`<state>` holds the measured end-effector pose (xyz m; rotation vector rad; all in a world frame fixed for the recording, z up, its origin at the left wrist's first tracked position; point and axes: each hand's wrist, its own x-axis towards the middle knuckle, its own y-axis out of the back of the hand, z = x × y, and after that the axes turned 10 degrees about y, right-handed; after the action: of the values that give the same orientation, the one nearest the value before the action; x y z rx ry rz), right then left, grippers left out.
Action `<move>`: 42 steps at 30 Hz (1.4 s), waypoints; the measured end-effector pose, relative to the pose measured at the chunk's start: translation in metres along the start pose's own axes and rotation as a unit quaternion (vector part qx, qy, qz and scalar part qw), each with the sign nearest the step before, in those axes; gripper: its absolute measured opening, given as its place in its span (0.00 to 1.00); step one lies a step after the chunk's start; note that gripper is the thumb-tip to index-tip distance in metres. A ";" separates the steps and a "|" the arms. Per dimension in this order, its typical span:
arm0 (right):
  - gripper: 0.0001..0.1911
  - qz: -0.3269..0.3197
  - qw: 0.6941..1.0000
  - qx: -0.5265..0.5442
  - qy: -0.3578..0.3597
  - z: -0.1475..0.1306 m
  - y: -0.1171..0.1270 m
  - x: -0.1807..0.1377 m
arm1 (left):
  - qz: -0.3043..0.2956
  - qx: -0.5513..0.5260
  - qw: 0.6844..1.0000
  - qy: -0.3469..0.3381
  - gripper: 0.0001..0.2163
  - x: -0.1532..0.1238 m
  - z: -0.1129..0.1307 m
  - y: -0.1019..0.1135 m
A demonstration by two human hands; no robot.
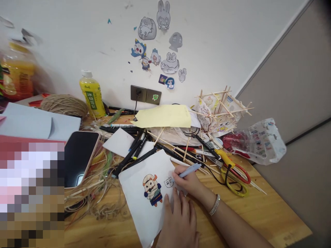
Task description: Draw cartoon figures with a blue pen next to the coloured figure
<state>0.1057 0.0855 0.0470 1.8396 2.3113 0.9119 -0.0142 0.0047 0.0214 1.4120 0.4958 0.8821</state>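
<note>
A white sheet of paper (139, 179) lies on the wooden table (258, 213) with a coloured cartoon figure (152, 189) and a small outlined cat face (169, 181) drawn on it. My right hand (188, 182) is closed round a light blue pen (190, 170), its tip at the paper beside the cat face. A bracelet sits on that wrist. My left hand (178, 224) lies flat on the lower part of the sheet, fingers stretched out, holding nothing.
Black markers (134, 151), wooden skewers, scissors (232, 167) and a skewer frame (222, 110) crowd the table behind the sheet. A phone (77, 156), twine (64, 105), a yellow bottle (91, 94), a yellow paper (164, 117) and a plastic bag (263, 141) lie around. Stickers cover the wall.
</note>
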 end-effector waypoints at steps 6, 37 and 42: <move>0.16 0.001 1.000 -0.004 0.007 -0.003 0.001 0.000 | -0.004 -0.006 1.000 0.012 0.25 0.000 0.001 0.005; 0.16 0.011 1.000 -0.013 0.014 -0.001 0.001 0.001 | 0.002 -0.002 1.000 0.015 0.25 0.000 0.002 0.008; 0.15 0.012 1.000 -0.021 0.013 -0.001 0.001 0.000 | -0.009 -0.003 1.000 0.000 0.25 0.000 0.000 0.007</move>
<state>0.1057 0.0855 0.0484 1.8543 2.2716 0.9867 -0.0157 0.0044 0.0281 1.3997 0.5040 0.8687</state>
